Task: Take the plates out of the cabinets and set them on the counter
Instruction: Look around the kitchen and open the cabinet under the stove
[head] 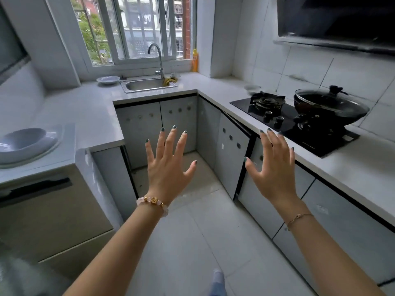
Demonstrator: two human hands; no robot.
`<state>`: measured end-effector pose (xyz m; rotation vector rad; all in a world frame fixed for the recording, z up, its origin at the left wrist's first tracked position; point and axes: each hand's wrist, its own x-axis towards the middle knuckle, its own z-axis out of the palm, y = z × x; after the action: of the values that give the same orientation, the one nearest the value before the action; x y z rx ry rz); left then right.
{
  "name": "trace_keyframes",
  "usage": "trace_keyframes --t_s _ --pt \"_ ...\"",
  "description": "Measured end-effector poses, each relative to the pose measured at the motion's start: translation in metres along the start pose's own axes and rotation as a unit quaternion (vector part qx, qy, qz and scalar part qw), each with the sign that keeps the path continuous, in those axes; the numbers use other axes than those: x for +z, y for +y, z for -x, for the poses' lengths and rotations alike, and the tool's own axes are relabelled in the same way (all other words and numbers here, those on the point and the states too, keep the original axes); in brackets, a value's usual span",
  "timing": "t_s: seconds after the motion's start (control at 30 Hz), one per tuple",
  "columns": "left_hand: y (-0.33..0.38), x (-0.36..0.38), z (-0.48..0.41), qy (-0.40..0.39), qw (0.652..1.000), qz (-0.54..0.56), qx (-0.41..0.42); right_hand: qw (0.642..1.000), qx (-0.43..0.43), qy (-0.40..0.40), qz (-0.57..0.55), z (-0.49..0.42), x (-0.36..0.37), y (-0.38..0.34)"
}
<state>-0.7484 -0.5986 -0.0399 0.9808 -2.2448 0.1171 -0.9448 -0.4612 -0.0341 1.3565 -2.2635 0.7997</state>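
Two bare hands reach out in front of the person, fingers straight and spread, holding nothing. The left hand (pixel 168 167) is over the pale tiled floor (pixel 192 231), and the right hand (pixel 271 174) is in front of the cabinets below the black glass gas hob (pixel 284 118). Just beyond the right hand, a grey cabinet door with three round studs (pixel 232 159) appears to stand ajar, with a dark gap along its upright near edge. The right hand is clearly the nearer one to it. No plate shows inside any cabinet. Off to the left, a pale round deep plate (pixel 25 146) already sits on the white stone counter (pixel 96 116). Farther off, the grey double doors (pixel 158 124) under the steel sink (pixel 147 84) are closed. A second pale plate (pixel 108 79) rests on the counter just beside the sink.
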Motion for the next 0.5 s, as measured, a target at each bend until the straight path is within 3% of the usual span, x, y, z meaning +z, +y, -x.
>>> trace_keyframes --t_s 0.5 --pt "-0.042 0.137 -0.174 -0.028 0.997 -0.05 -0.044 0.999 -0.017 -0.033 -0.034 -0.204 0.147 0.062"
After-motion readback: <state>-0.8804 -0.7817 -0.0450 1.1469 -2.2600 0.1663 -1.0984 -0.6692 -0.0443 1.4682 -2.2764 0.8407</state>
